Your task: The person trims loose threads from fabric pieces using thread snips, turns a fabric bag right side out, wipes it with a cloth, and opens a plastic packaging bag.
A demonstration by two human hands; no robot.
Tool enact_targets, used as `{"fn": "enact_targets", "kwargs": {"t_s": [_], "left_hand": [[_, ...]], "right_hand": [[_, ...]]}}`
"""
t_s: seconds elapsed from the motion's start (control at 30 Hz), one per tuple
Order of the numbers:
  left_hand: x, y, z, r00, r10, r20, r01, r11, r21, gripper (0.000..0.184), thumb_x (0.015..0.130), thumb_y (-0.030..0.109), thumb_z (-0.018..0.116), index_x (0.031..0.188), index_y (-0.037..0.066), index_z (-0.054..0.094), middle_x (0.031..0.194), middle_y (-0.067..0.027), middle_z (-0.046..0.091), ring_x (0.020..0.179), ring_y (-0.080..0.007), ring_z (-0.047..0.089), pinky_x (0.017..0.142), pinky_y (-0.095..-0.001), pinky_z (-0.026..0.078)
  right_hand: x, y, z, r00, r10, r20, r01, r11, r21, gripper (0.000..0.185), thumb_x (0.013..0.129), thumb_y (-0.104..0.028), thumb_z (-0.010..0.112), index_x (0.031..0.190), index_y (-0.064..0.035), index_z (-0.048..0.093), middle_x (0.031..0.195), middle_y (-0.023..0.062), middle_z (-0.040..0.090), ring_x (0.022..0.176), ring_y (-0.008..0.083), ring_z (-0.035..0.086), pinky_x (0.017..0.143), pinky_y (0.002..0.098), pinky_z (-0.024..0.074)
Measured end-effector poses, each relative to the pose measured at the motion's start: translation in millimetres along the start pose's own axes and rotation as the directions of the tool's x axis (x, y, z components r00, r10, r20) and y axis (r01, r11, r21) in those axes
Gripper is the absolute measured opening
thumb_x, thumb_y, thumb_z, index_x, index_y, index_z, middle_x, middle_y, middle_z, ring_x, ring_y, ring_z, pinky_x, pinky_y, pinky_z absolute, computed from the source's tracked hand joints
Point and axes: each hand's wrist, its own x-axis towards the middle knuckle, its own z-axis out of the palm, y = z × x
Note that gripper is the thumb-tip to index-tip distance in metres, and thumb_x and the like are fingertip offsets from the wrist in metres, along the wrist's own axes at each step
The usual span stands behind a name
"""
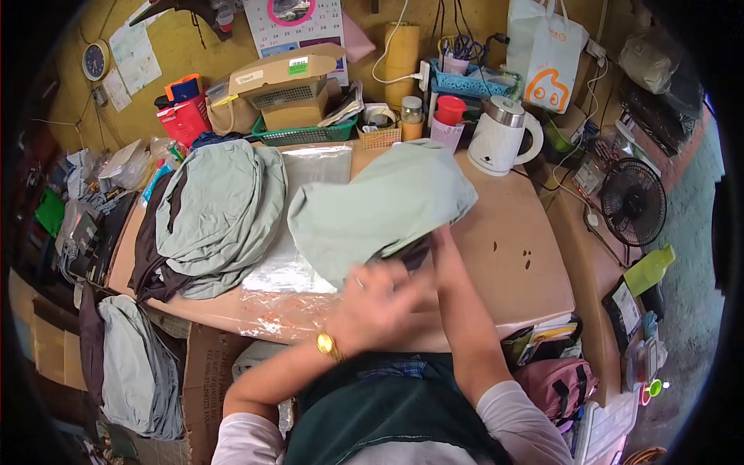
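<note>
A pale grey-green cloth piece (380, 205) is spread over the middle of the table, partly raised, with a dark lining showing at its near edge. My right hand (443, 239) reaches under its right side; the cloth covers the fingers, so their grip is hidden. Just in front of the near edge is my left hand (380, 306), smeared by motion, with a gold watch (328, 346) on the wrist. Whether its fingers touch the cloth I cannot make out. Left of it lies a heap of similar grey-green cloth pieces (221, 213) with dark brown parts.
Clear plastic sheeting (283, 263) lies on the brown table (511, 256). A white electric kettle (500, 139), a green basket (306, 133) and a blue basket (473, 81) line the back. A black fan (633, 201) stands right. More cloth (139, 372) hangs at lower left beside a cardboard box (209, 380).
</note>
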Motion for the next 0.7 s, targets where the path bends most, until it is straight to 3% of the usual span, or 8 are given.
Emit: {"fn": "enact_targets", "kwargs": {"t_s": [0.1, 0.17, 0.23, 0.3, 0.4, 0.5, 0.6, 0.7], "left_hand": [[-10, 9, 17, 0.998, 0.019, 0.067, 0.007, 0.928, -0.374, 0.026, 0.079, 0.013, 0.061, 0.103, 0.01, 0.068, 0.086, -0.0109, 0.062, 0.079, -0.0315, 0.063, 0.073, -0.0429, 0.053], [-16, -9, 36, 0.712, -0.561, 0.422, 0.677, 0.709, -0.198, 0.022, 0.083, 0.018, 0.058, 0.098, 0.004, 0.068, 0.081, -0.0186, 0.064, 0.075, -0.0356, 0.065, 0.071, -0.044, 0.053], [-7, -55, 26, 0.502, -0.724, 0.473, 0.743, 0.641, 0.192, 0.029, 0.088, 0.025, 0.057, 0.097, -0.001, 0.066, 0.081, -0.0267, 0.065, 0.073, -0.0392, 0.066, 0.074, -0.046, 0.053], [-23, -80, 36, 0.746, -0.662, 0.067, 0.631, 0.736, 0.245, 0.039, 0.092, 0.033, 0.054, 0.095, -0.006, 0.063, 0.081, -0.032, 0.063, 0.076, -0.0427, 0.065, 0.071, -0.0529, 0.049], [-9, -75, 17, 0.595, -0.762, 0.256, 0.76, 0.637, 0.13, 0.044, 0.094, 0.037, 0.053, 0.093, -0.005, 0.062, 0.085, -0.0323, 0.063, 0.084, -0.0448, 0.063, 0.075, -0.0543, 0.048], [-28, -71, 41, 0.684, -0.699, 0.21, 0.721, 0.691, -0.048, 0.043, 0.095, 0.038, 0.054, 0.094, -0.004, 0.064, 0.085, -0.0274, 0.067, 0.083, -0.043, 0.065, 0.075, -0.0519, 0.051], [-39, -46, 48, 0.562, -0.608, 0.561, 0.654, 0.742, 0.149, 0.042, 0.094, 0.036, 0.054, 0.092, -0.004, 0.069, 0.085, -0.0279, 0.068, 0.081, -0.0446, 0.067, 0.074, -0.0523, 0.053], [-55, -2, 44, 0.368, -0.239, 0.898, 0.411, 0.909, 0.074, 0.029, 0.081, 0.014, 0.058, 0.105, 0.001, 0.064, 0.085, -0.0239, 0.069, 0.08, -0.0386, 0.069, 0.072, -0.0497, 0.055]], "right_hand": [[-27, 9, 2, 0.999, 0.044, -0.03, -0.046, 0.996, -0.079, 0.035, 0.087, -0.015, 0.055, 0.12, -0.0016, 0.058, 0.12, 0.0219, 0.057, 0.112, 0.0387, 0.053, 0.095, 0.0433, 0.0434], [-38, 16, -10, 0.996, 0.089, 0.009, -0.087, 0.985, -0.147, 0.037, 0.088, -0.016, 0.054, 0.122, -0.0011, 0.058, 0.123, 0.0227, 0.057, 0.115, 0.0392, 0.052, 0.097, 0.0436, 0.0426], [-42, 14, -33, 0.989, 0.129, 0.075, -0.112, 0.972, -0.207, 0.039, 0.088, -0.017, 0.054, 0.124, -0.0007, 0.057, 0.125, 0.0235, 0.056, 0.118, 0.0397, 0.051, 0.1, 0.044, 0.0417], [-43, 0, -54, 0.974, 0.166, 0.151, -0.128, 0.964, -0.235, 0.041, 0.089, -0.017, 0.053, 0.126, -0.0003, 0.056, 0.128, 0.0242, 0.056, 0.121, 0.0402, 0.05, 0.102, 0.0443, 0.0409], [-43, -13, -60, 0.95, 0.236, 0.205, -0.199, 0.963, -0.182, 0.039, 0.086, -0.01, 0.053, 0.124, 0.0007, 0.057, 0.125, 0.0233, 0.059, 0.121, 0.0399, 0.052, 0.103, 0.0425, 0.0417], [-66, 23, -34, 0.953, 0.239, 0.185, -0.187, 0.947, -0.261, 0.047, 0.087, -0.018, 0.057, 0.13, -0.0025, 0.055, 0.135, 0.0227, 0.053, 0.127, 0.0391, 0.046, 0.106, 0.0447, 0.0369], [-75, 43, -27, 0.973, 0.228, -0.035, -0.229, 0.936, -0.266, 0.047, 0.087, -0.018, 0.057, 0.131, -0.0025, 0.054, 0.135, 0.0225, 0.052, 0.128, 0.0386, 0.046, 0.107, 0.0443, 0.0363], [-38, 60, -63, 0.926, 0.375, -0.05, -0.368, 0.863, -0.346, 0.048, 0.087, -0.017, 0.057, 0.132, -0.0025, 0.053, 0.136, 0.0223, 0.052, 0.128, 0.0381, 0.045, 0.108, 0.0438, 0.0357]]}}
